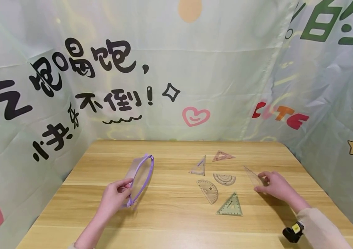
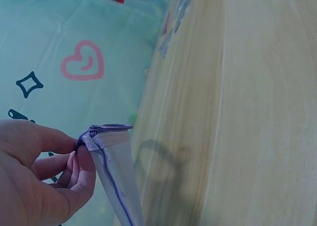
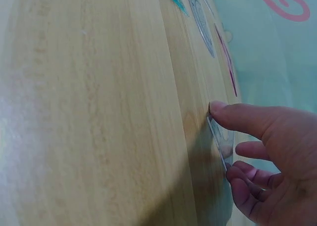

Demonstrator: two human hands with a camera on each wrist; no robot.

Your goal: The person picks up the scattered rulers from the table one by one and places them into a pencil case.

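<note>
My left hand (image 1: 115, 197) grips the edge of a translucent zip pouch (image 1: 152, 167) with purple trim. Its mouth gapes toward the right, and in the left wrist view thumb and fingers pinch one corner by the zipper. Over at the right, my right hand (image 1: 276, 186) holds a clear triangular ruler (image 1: 252, 177) by its edges, between thumb and fingers. That ruler is tilted, one edge close to the wooden table; whether it touches is unclear. Nearest to this hand lie a small protractor (image 1: 224, 180) and a green set square (image 1: 231, 207).
A larger protractor (image 1: 209, 190), a clear set square (image 1: 202, 170) and a pink set square (image 1: 223, 157) lie mid-table (image 1: 170, 221). Printed cloth (image 1: 226, 76) hangs behind and on both sides. A black device with a yellow mark (image 1: 294, 232) sits at the right wrist.
</note>
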